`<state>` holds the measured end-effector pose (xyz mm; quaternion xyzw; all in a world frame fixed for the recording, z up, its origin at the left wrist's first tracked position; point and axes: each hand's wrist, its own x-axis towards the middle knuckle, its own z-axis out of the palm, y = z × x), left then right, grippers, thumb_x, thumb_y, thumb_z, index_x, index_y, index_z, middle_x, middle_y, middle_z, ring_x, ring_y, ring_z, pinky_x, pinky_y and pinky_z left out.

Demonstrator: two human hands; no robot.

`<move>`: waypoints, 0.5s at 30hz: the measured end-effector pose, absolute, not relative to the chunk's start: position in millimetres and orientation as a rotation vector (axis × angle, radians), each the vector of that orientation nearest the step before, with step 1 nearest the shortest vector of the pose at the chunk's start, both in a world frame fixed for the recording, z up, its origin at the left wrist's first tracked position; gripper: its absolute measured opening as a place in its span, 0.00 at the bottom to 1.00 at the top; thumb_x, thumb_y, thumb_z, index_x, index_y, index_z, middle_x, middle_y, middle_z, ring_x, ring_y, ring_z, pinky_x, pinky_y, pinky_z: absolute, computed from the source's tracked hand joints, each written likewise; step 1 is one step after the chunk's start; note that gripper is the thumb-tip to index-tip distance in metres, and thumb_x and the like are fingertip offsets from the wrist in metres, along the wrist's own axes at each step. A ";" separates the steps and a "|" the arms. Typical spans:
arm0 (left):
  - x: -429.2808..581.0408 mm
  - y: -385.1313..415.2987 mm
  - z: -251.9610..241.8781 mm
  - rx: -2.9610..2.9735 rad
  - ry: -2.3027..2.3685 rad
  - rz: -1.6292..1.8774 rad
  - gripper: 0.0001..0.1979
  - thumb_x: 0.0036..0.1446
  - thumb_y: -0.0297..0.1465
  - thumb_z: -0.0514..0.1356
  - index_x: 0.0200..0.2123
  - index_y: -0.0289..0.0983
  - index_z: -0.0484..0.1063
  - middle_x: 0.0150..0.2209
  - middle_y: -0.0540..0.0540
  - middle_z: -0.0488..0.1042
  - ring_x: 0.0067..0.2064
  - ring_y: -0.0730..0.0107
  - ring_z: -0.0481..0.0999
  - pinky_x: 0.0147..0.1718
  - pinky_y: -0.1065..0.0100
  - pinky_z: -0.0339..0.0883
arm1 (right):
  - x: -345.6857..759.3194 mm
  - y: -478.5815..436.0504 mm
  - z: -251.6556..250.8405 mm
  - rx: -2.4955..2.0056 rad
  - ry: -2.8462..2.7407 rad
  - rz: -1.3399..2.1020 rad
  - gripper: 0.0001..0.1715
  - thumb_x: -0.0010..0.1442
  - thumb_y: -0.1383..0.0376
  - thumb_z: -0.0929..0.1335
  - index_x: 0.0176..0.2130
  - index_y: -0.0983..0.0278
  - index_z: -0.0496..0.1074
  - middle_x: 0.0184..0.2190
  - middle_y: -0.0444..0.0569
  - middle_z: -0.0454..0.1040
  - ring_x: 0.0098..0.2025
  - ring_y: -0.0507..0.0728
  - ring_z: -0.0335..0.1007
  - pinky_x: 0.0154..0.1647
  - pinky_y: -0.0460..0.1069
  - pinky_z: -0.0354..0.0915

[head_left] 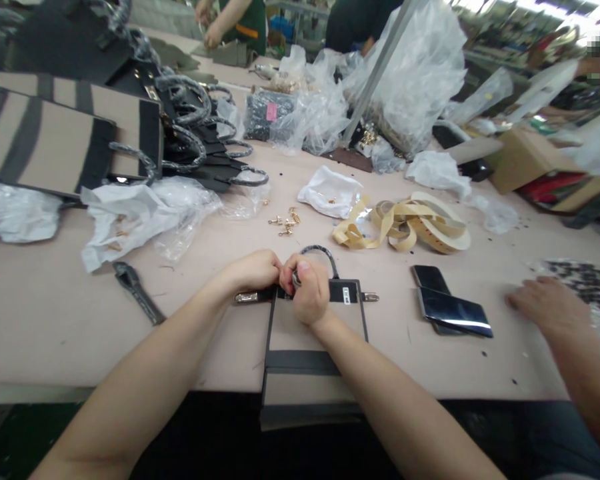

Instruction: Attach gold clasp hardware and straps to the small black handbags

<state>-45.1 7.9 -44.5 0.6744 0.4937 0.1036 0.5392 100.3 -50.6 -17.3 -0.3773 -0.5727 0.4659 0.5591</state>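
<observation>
A beige bag panel with dark stripes (300, 333) lies on the table and hangs over its front edge. Its black top band carries a white label (347, 295), and a plastic-wrapped handle (325, 251) arches behind. Straps with metal ends stick out left (247, 297) and right (371, 297). My right hand (307, 290) is closed in a fist over the band, around something greyish and mostly hidden. Against it, at the panel's upper left, my left hand (260, 270) has its fingers closed; their tips are hidden. Small gold fittings (287, 223) lie just beyond.
Striped bag panels (45, 140) with wrapped handles pile up at left. A dark strap (137, 293) lies nearer. Tan tape (405, 223), two phones (453, 313) and plastic bags (405, 80) are to the right and back. Another person's hand (550, 303) rests at right.
</observation>
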 end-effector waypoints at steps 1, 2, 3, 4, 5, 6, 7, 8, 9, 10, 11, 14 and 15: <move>-44.8 7.7 -43.8 1.602 1.171 0.252 0.10 0.48 0.28 0.60 0.23 0.34 0.82 0.23 0.47 0.78 0.25 0.70 0.71 0.27 0.70 0.62 | 100.1 -49.7 -17.7 -0.893 -1.356 1.101 0.28 0.72 0.51 0.59 0.24 0.59 0.66 0.18 0.43 0.62 0.22 0.54 0.57 0.27 0.51 0.56; -44.5 7.5 -43.3 1.599 1.169 0.259 0.10 0.48 0.27 0.59 0.23 0.34 0.82 0.23 0.47 0.78 0.25 0.70 0.71 0.28 0.70 0.63 | 99.8 -48.7 -17.8 -0.895 -1.355 1.111 0.28 0.72 0.51 0.60 0.24 0.59 0.66 0.17 0.43 0.62 0.21 0.54 0.57 0.27 0.51 0.56; -44.3 7.4 -43.0 1.596 1.171 0.268 0.11 0.48 0.28 0.59 0.24 0.34 0.82 0.23 0.47 0.78 0.26 0.70 0.71 0.28 0.71 0.63 | 99.4 -47.7 -17.7 -0.892 -1.344 1.124 0.27 0.72 0.52 0.60 0.24 0.59 0.66 0.17 0.42 0.62 0.21 0.54 0.57 0.26 0.51 0.55; -44.1 7.4 -42.8 1.594 1.174 0.275 0.11 0.48 0.28 0.59 0.25 0.34 0.83 0.24 0.47 0.79 0.26 0.70 0.71 0.28 0.71 0.64 | 98.8 -46.8 -17.5 -0.879 -1.325 1.136 0.27 0.72 0.52 0.60 0.24 0.59 0.66 0.17 0.42 0.62 0.21 0.54 0.57 0.26 0.51 0.56; -44.1 7.5 -42.9 1.594 1.179 0.277 0.10 0.48 0.29 0.60 0.25 0.34 0.83 0.24 0.47 0.78 0.26 0.70 0.71 0.28 0.71 0.64 | 98.2 -46.3 -17.4 -0.859 -1.308 1.143 0.27 0.72 0.52 0.60 0.24 0.59 0.66 0.17 0.42 0.62 0.21 0.54 0.57 0.26 0.51 0.56; -44.2 7.6 -43.1 1.593 1.183 0.274 0.10 0.48 0.29 0.60 0.25 0.34 0.83 0.23 0.47 0.78 0.26 0.70 0.71 0.28 0.71 0.64 | 97.5 -46.0 -17.4 -0.833 -1.295 1.141 0.27 0.72 0.52 0.60 0.25 0.59 0.66 0.17 0.42 0.62 0.21 0.54 0.58 0.26 0.51 0.56; -44.4 7.7 -43.2 1.592 1.185 0.266 0.10 0.48 0.29 0.60 0.24 0.34 0.83 0.23 0.47 0.78 0.26 0.69 0.72 0.28 0.71 0.63 | 96.8 -46.1 -17.8 -0.809 -1.287 1.129 0.27 0.73 0.52 0.60 0.25 0.59 0.66 0.17 0.42 0.62 0.21 0.54 0.58 0.26 0.51 0.57; -44.5 7.7 -43.3 1.590 1.183 0.258 0.10 0.47 0.29 0.60 0.24 0.34 0.83 0.22 0.47 0.78 0.26 0.69 0.72 0.27 0.71 0.63 | 96.2 -46.3 -18.3 -0.794 -1.285 1.114 0.27 0.73 0.52 0.60 0.25 0.59 0.66 0.17 0.42 0.63 0.21 0.54 0.58 0.26 0.51 0.56; -44.5 7.5 -43.1 1.586 1.178 0.253 0.10 0.47 0.29 0.60 0.24 0.34 0.82 0.23 0.46 0.78 0.27 0.69 0.72 0.27 0.72 0.63 | 95.8 -46.6 -18.6 -0.792 -1.289 1.104 0.27 0.73 0.53 0.60 0.25 0.59 0.66 0.17 0.42 0.63 0.21 0.54 0.58 0.25 0.51 0.56; -44.5 7.1 -42.7 1.579 1.173 0.252 0.10 0.47 0.28 0.59 0.24 0.34 0.82 0.23 0.46 0.79 0.27 0.69 0.73 0.28 0.72 0.64 | 95.7 -46.8 -18.7 -0.800 -1.299 1.099 0.27 0.73 0.53 0.60 0.24 0.59 0.66 0.17 0.42 0.63 0.20 0.53 0.58 0.25 0.51 0.55; -44.3 6.6 -42.0 1.572 1.170 0.256 0.11 0.47 0.28 0.59 0.24 0.35 0.83 0.24 0.46 0.79 0.27 0.69 0.73 0.28 0.72 0.64 | 95.9 -47.1 -18.1 -0.809 -1.310 1.099 0.27 0.73 0.54 0.60 0.24 0.59 0.66 0.17 0.42 0.62 0.20 0.53 0.57 0.24 0.50 0.54; -43.9 4.7 -39.1 1.546 1.185 0.256 0.10 0.47 0.28 0.60 0.25 0.34 0.83 0.22 0.47 0.77 0.24 0.71 0.70 0.26 0.71 0.62 | 97.5 -49.2 -13.9 -0.807 -1.290 1.108 0.27 0.73 0.54 0.60 0.24 0.59 0.66 0.17 0.41 0.62 0.20 0.53 0.57 0.24 0.50 0.54; -43.8 4.1 -38.1 1.538 1.194 0.249 0.09 0.47 0.28 0.60 0.25 0.34 0.82 0.20 0.48 0.75 0.23 0.71 0.68 0.25 0.71 0.60 | 98.0 -50.5 -12.9 -0.794 -1.273 1.106 0.26 0.73 0.54 0.60 0.25 0.59 0.66 0.17 0.42 0.63 0.20 0.53 0.58 0.24 0.50 0.54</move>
